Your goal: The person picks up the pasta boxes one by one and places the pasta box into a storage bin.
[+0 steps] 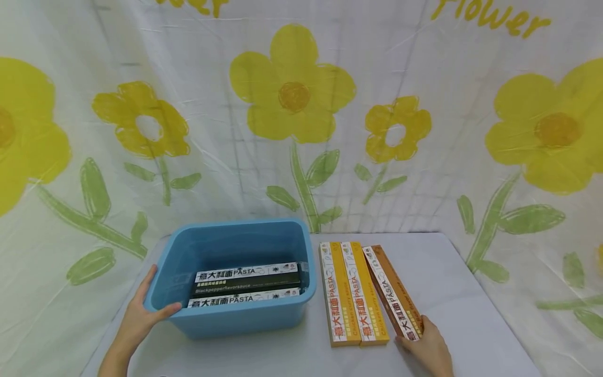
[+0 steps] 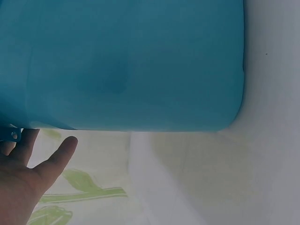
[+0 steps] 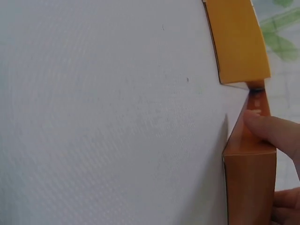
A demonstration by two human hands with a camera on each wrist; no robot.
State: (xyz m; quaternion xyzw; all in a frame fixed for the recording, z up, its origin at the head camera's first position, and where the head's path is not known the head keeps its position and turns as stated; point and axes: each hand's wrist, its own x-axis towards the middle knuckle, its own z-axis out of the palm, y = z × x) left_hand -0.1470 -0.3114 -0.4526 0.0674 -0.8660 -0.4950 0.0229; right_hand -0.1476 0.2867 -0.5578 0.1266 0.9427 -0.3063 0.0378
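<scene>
My right grip [image 1: 430,346] pinches the near end of the brown pasta box [image 1: 392,293], thumb and fingers on opposite sides; it slants beside two yellow boxes [image 1: 339,293] on the worktop [image 1: 476,314]. Holding only one end, I'd expect the far end to sag, so a hold nearer the middle should serve better, swinging that far end away from its neighbour before raising it level. My left grip [image 1: 137,318], spread wide at the corner of the blue tub [image 1: 245,319], should steady it lightly, without tipping.
</scene>
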